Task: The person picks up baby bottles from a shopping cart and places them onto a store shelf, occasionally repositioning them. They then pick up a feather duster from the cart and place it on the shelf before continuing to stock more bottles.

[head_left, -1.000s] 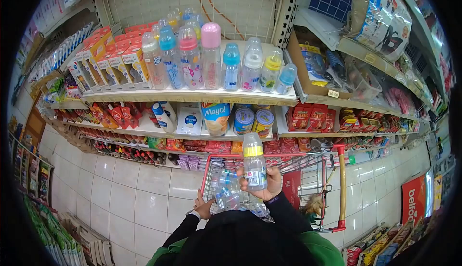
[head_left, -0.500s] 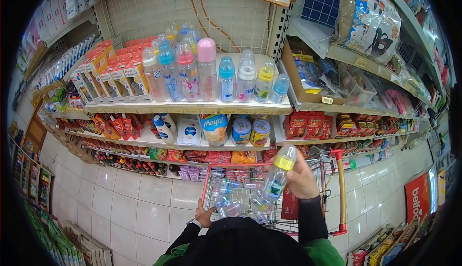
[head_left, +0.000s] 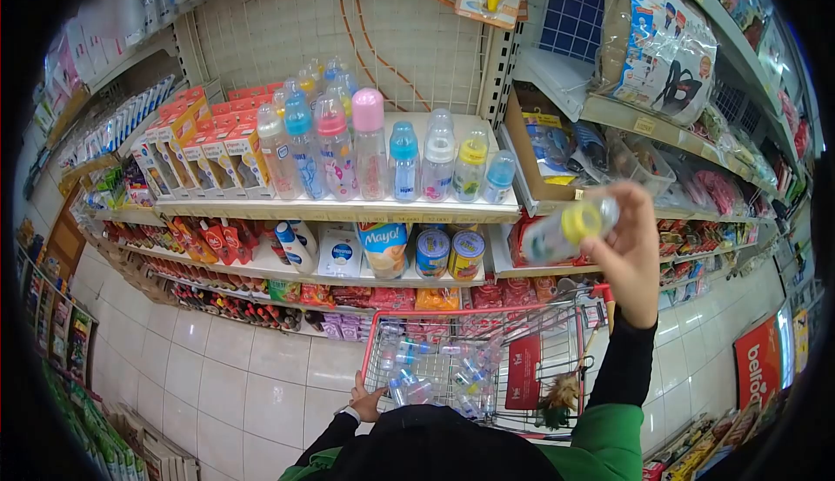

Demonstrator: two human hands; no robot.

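Several boxes [head_left: 209, 155] on the shelf [head_left: 348, 210] | standing bottles [head_left: 370, 163] beside them | left grip [head_left: 367, 397] at the cart's edge, clenched or loose: cannot tell | loose bottles [head_left: 472, 368] inside the cart [head_left: 523, 372] | tilted yellow-collared bottle [head_left: 564, 229], raised before the shelves, grasped by right grip [head_left: 631, 255]

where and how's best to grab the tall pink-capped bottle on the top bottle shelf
I'd come from the aisle side and grip the pink-capped bottle around its upper body, just under the cap: it stands upright with nothing in front, while the pink-collared bottle and blue-capped bottle flank it closely lower down.
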